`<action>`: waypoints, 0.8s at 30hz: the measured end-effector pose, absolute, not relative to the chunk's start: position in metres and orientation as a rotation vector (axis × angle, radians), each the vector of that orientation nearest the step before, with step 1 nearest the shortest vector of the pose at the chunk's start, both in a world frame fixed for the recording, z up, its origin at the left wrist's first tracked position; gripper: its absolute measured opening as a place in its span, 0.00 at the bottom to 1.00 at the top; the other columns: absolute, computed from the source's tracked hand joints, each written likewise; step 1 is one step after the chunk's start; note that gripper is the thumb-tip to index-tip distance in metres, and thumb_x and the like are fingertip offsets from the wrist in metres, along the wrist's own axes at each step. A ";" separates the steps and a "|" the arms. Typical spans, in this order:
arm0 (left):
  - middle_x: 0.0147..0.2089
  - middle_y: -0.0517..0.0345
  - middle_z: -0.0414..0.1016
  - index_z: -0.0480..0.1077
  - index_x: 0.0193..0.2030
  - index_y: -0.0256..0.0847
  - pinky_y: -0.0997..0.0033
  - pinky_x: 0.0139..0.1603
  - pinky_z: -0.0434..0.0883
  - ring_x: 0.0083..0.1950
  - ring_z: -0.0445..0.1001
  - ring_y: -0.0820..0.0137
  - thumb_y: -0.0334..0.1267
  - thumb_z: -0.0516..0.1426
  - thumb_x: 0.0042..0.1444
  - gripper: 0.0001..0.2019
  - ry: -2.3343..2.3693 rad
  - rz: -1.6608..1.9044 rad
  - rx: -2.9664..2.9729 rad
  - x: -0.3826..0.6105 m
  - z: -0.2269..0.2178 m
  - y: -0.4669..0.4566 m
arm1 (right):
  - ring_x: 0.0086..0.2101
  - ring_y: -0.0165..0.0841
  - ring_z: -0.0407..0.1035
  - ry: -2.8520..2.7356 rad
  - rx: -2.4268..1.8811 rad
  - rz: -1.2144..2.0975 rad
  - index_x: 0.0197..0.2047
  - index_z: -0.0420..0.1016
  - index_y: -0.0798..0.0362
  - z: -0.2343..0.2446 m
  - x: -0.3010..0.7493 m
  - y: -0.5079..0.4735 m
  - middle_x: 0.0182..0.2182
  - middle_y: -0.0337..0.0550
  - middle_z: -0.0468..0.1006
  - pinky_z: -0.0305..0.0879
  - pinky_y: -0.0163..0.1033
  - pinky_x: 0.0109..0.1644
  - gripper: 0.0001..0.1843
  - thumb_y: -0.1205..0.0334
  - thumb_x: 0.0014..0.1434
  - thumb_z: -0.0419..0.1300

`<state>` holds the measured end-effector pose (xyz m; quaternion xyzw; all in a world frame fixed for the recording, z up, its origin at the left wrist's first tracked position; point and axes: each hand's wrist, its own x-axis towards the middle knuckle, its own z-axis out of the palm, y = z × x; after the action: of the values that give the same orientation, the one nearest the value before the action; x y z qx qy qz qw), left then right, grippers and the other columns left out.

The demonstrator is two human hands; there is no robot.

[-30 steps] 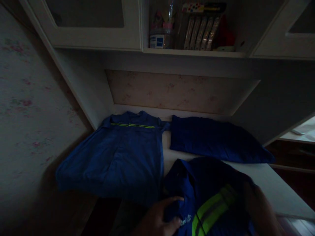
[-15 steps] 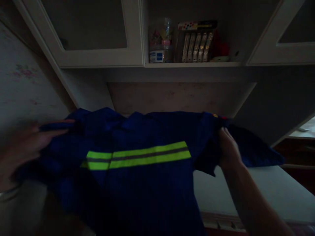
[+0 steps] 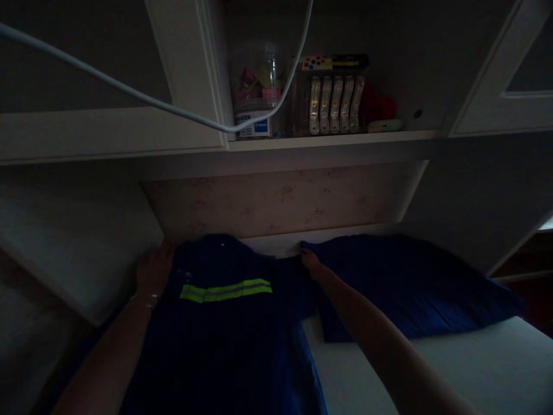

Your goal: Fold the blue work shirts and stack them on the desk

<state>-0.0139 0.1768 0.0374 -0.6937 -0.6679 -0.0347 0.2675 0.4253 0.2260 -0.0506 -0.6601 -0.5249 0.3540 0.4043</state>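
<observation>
A dark blue work shirt [image 3: 216,340] with a yellow-green reflective stripe across its chest lies spread out, front up, collar toward the wall. My left hand [image 3: 154,270] is closed at its left shoulder edge; the fingertips are dim and partly hidden. At the right sleeve, my right hand [image 3: 310,260] pinches the cloth near its upper edge. Beside that sleeve lies another dark blue cloth piece [image 3: 401,288], flat and wide; whether it is a separate garment is hard to make out.
Under the cloth is a white surface [image 3: 432,363]. An open shelf [image 3: 328,140] above holds a clear tub [image 3: 257,86] and a pack of silvery items [image 3: 337,104]. A white cable [image 3: 142,97] hangs across the upper view. Cabinet panels close in both sides.
The shirt has come down from being held up and now lies flat. My left hand moved right to its shoulder, and my right hand moved left along the sleeve. The cable has entered view.
</observation>
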 end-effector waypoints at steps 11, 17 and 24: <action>0.60 0.45 0.74 0.74 0.55 0.40 0.51 0.60 0.68 0.58 0.73 0.55 0.42 0.49 0.65 0.19 -1.677 -0.387 -2.372 0.090 -0.086 0.147 | 0.58 0.49 0.65 -1.614 -2.103 0.545 0.62 0.67 0.57 -0.072 0.509 0.276 0.61 0.61 0.68 0.58 0.48 0.61 0.31 0.45 0.63 0.57; 0.65 0.54 0.70 0.69 0.63 0.48 0.47 0.61 0.70 0.63 0.71 0.58 0.49 0.49 0.65 0.23 -1.703 -0.409 -2.601 0.178 -0.149 0.052 | 0.55 0.54 0.68 -1.622 -2.163 0.637 0.52 0.73 0.61 -0.092 0.500 0.297 0.55 0.67 0.74 0.62 0.54 0.58 0.28 0.45 0.62 0.56; 0.70 0.55 0.62 0.64 0.67 0.49 0.38 0.67 0.59 0.69 0.62 0.55 0.47 0.46 0.67 0.24 -1.704 -0.228 -2.595 0.189 -0.152 0.038 | 0.54 0.45 0.69 -1.419 -1.939 0.644 0.49 0.72 0.58 -0.078 0.508 0.263 0.51 0.59 0.76 0.63 0.47 0.58 0.20 0.55 0.69 0.44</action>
<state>0.1889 0.0377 -0.1522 -0.8335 -0.5474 -0.0733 0.0142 0.5078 0.2632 -0.0776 -0.7380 -0.5404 0.2452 0.3213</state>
